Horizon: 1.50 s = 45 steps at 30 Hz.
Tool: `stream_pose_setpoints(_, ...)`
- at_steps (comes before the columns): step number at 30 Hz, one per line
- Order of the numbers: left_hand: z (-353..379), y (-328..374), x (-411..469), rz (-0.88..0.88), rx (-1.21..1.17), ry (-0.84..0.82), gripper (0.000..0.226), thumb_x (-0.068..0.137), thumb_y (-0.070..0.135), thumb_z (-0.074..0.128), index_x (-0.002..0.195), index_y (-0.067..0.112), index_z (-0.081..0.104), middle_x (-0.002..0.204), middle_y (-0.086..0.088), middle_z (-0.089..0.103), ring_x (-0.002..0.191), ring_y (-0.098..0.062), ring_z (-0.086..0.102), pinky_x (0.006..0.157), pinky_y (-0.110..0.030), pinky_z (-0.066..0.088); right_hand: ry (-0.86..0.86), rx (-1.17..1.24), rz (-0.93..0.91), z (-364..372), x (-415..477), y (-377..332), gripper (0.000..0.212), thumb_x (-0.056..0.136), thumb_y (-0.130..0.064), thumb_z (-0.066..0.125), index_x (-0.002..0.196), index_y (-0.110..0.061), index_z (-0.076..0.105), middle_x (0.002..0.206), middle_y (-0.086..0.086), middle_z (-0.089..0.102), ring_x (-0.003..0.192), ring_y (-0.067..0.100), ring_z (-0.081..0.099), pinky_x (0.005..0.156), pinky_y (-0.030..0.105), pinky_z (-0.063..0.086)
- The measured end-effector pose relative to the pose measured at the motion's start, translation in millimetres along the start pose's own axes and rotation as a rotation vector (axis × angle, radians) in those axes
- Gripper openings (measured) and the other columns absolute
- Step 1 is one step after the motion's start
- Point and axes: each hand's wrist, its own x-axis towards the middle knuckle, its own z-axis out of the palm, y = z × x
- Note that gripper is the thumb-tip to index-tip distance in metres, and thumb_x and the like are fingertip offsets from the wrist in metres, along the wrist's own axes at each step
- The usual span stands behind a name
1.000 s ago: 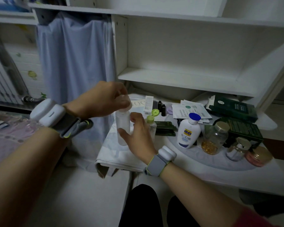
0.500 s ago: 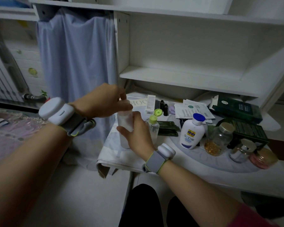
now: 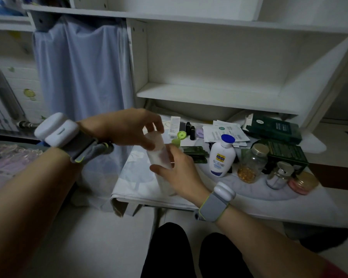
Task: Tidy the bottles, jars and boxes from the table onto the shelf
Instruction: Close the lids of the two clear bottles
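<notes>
While my right fingers [image 3: 157, 169] grip the bottle [image 3: 159, 155] and left fingers [image 3: 149, 145] pinch its top, I'd carry it upright to the shelf [image 3: 209, 97].

Both forearms reach forward, the left hand [image 3: 127, 128] arched over with fingertips pinching the top of a frosted bottle [image 3: 159, 156], the right hand [image 3: 179, 174] wrapped round its body lower down (each wrist wears a grey strap [image 3: 213, 207]).
</notes>
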Motion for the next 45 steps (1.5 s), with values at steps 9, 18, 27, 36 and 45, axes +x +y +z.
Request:
stream_pose_setpoints(9, 7.0, 21.2, 10.1, -0.088, 0.105, -0.002, 0.049, 0.09, 0.054, 0.047, 0.096, 0.009, 0.064, 0.08, -0.002, 0.067, 0.064, -0.014, 0.063, 0.061, -0.024, 0.046, 0.017, -0.077, -0.014, -11.8, -5.6, 8.1, 0.046, 0.079, -0.03, 0.075, 0.116, -0.016, 0.053, 0.114, 0.001, 0.061, 0.103, 0.02, 0.057, 0.086, 0.037, 0.047)
stream_pose_setpoints(18, 6.6, 16.7, 7.7, -0.143, 0.071, -0.018, 0.047, 0.091, 0.054, 0.048, 0.095, 0.01, 0.065, 0.078, -0.005, 0.07, 0.064, -0.019, 0.064, 0.06, -0.025, 0.048, 0.001, -0.099, -0.001, -6.4, -7.5, 13.9, 0.043, 0.077, -0.034, 0.074, 0.112, -0.019, 0.053, 0.109, -0.001, 0.061, 0.099, 0.02, 0.057, 0.086, 0.043, 0.049)
stream_pose_setpoints(27, 2.6, 11.0, 4.0, -0.102, 0.045, -0.05, 0.032, 0.088, 0.032, 0.064, 0.118, 0.022, 0.057, 0.105, 0.002, 0.065, 0.086, -0.012, 0.064, 0.077, -0.026, 0.053, 0.011, -0.087, 0.032, -5.3, -10.1, 19.5, 0.041, 0.079, -0.033, 0.074, 0.112, -0.021, 0.052, 0.108, -0.003, 0.06, 0.098, 0.018, 0.056, 0.087, 0.042, 0.049)
stream_pose_setpoints(36, 4.7, 13.7, 5.6, 0.014, -0.075, -0.123, 0.036, 0.088, 0.017, 0.066, 0.119, 0.031, 0.057, 0.116, 0.008, 0.063, 0.086, -0.008, 0.066, 0.077, -0.024, 0.055, 0.02, -0.086, 0.036, -6.1, -8.8, 19.1, 0.048, 0.077, -0.037, 0.074, 0.116, -0.023, 0.052, 0.111, -0.005, 0.06, 0.099, 0.016, 0.057, 0.088, 0.042, 0.05)
stream_pose_setpoints(45, 13.9, 16.9, 9.4, -0.096, -0.073, -0.052, 0.032, 0.09, 0.044, 0.057, 0.101, 0.014, 0.062, 0.072, 0.002, 0.068, 0.055, -0.011, 0.067, 0.062, -0.025, 0.056, 0.025, -0.055, 0.016, -9.2, -8.9, 15.3, 0.046, 0.076, -0.036, 0.074, 0.114, -0.02, 0.054, 0.11, -0.002, 0.062, 0.1, 0.019, 0.058, 0.088, 0.044, 0.05)
